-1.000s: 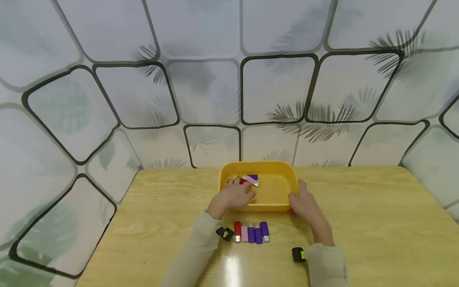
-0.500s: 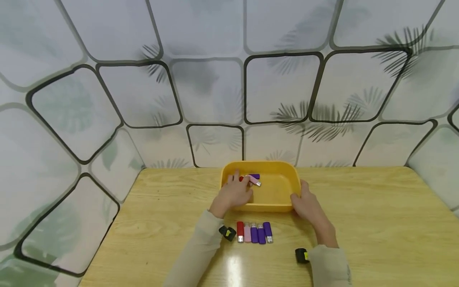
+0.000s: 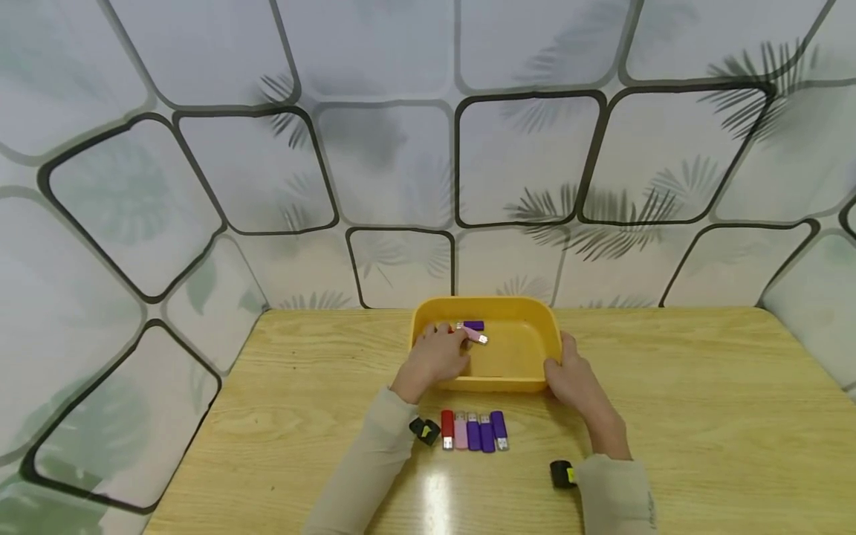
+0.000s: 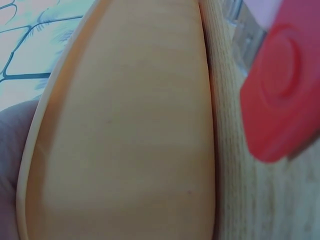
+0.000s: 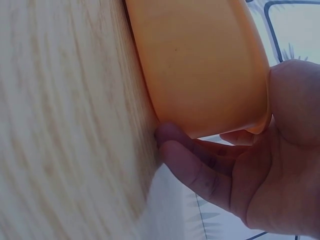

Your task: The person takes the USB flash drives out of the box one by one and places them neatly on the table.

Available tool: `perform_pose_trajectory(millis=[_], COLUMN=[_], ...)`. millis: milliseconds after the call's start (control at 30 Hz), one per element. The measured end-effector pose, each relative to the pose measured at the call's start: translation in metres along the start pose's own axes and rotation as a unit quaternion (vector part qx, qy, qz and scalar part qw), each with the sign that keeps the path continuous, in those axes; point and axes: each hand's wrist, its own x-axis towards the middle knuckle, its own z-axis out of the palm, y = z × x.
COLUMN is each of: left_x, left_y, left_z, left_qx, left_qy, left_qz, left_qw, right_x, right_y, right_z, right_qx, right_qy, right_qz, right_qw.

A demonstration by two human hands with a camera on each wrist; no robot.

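While near USB sticks (image 3: pixel 476 336) in yellow tray (image 3: pixel 511 385), left hand (image 3: pixel 438 355), grasp unclear — right hand (image 3: pixel 571 379), fingers around tray's end.

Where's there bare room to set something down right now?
The table is bare right of the tray and right hand, and left of the left sleeve. Inside the tray, the right half is open too. Crowded: the tray's left half, with the left hand and loose USB sticks, and just in front, where a row of sticks lies.
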Motion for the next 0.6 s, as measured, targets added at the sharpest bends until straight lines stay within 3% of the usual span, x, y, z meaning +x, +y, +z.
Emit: perform_pose_trajectory(millis=[200,600], left_x=[-0.0006,0.0029], left_y=[-0.0007,-0.0035], left_z=[-0.0010,-0.0036], left_qx=[0.003,-0.062], left_qy=[0.009,-0.024], left_qz=[0.024,0.031], left_qw=[0.9997,0.9973], right_x=[0.0004,0.0008], right_y=[0.0024,0.0017], right_z=[0.0023,0.0022], right_qx=[0.007,0.012], right_qy=[0.000,0.004], right_qz=[0.009,0.013], right_qw=[0.9999,0.9998])
